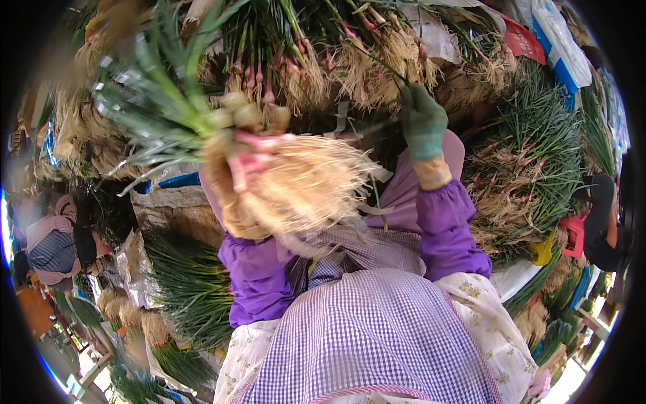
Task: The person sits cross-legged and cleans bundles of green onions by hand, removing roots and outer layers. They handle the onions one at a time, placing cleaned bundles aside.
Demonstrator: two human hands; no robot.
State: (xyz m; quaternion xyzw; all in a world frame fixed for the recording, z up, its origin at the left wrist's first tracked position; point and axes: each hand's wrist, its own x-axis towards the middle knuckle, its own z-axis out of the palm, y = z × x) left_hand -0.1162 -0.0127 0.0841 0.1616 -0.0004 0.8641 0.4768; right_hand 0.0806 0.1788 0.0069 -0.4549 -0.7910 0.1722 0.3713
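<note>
A large bunch of green-leaved allium plants with pink stems and pale roots (303,177) is raised in front of my lap, somewhat blurred. My left hand (227,177), in a tan glove, is shut around its stems, leaves to the left and roots to the right. My right hand (424,116), in a green glove with a tan cuff, is closed, its fingertips pinching a thin green leaf (378,61). Behind both hands lies a row of similar plants (298,70), roots towards me.
A big heap of loose plants (525,166) lies at the right. Green bundles (192,288) lie at the left beside a woven sack (176,207). A person in a striped top (50,247) is at far left; a person in dark clothing (600,222) is by a red plastic stool (573,235).
</note>
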